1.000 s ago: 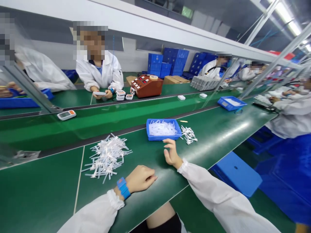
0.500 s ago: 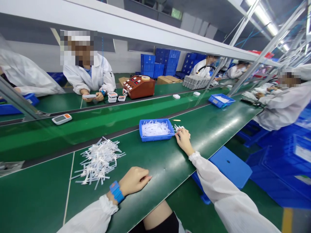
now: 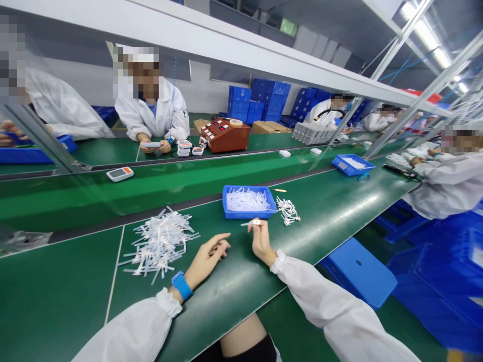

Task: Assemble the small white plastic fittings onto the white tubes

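My right hand (image 3: 261,240) is closed in a pinch on a small white strip piece (image 3: 256,222), held up just in front of the near wall of a blue tray (image 3: 249,216). Pale strips (image 3: 247,200) fill that tray. To its right lies a small pile of white parts (image 3: 288,210). My left hand (image 3: 209,254), a blue band at its wrist, hovers over the green bench with nothing in it; the index finger is stretched out and the others are loosely bent. Left of it spreads a larger heap of white strip pieces (image 3: 162,241).
Beyond the bench runs a green belt (image 3: 181,181) carrying a white-and-orange device (image 3: 120,174). Another blue tray (image 3: 351,165) stands farther right. Across the belt a person (image 3: 151,110) handles a device beside a red-brown box (image 3: 225,137). A blue stool (image 3: 358,271) is at lower right.
My right hand has come left from the small pile, now with a white strip piece in its fingers. My left hand has lifted and its fingers have opened out. The view has shifted slightly.
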The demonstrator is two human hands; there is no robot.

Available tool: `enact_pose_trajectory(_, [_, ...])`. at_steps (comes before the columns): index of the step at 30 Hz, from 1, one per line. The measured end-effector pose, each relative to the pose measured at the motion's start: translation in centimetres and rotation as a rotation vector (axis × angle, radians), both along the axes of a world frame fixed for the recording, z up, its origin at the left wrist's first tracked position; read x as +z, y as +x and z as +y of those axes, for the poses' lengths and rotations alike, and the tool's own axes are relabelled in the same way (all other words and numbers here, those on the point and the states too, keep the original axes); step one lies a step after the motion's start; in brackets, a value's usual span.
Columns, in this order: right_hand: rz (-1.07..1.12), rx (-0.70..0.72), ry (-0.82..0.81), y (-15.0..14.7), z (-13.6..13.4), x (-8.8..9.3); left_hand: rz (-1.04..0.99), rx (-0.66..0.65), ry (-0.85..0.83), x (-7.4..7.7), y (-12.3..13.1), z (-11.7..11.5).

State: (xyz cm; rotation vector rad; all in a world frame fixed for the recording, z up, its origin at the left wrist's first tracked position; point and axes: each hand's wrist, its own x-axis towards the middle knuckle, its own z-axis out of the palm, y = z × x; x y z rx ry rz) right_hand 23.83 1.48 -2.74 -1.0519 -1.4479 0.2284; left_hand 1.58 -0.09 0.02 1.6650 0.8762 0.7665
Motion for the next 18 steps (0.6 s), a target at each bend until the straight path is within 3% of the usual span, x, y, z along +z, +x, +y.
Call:
enact_pose_trajectory(3, [0.003, 0.245, -0.023, -4.6, -0.5, -0.4, -0.130, 0.093, -0.033, -0.5, -0.2, 0.6])
enact_pose_trajectory(7, [-0.033, 0.450, -0.078, -8.9, 0.1, -0.8, -0.193, 0.226, 0.108, -1.0, -0.6, 1.2])
enact_pose_trajectory(14, [-0.158, 0.555, -0.121, -11.6, 3.0, -0.2, -0.284, 0.525, 0.182, -1.4, -1.4, 1.9])
enact_pose_trajectory(18, [-0.225, 0.580, -0.124, -11.3, 4.0, 0.5, -0.267, 0.586, 0.154, -1.4, -1.4, 2.0])
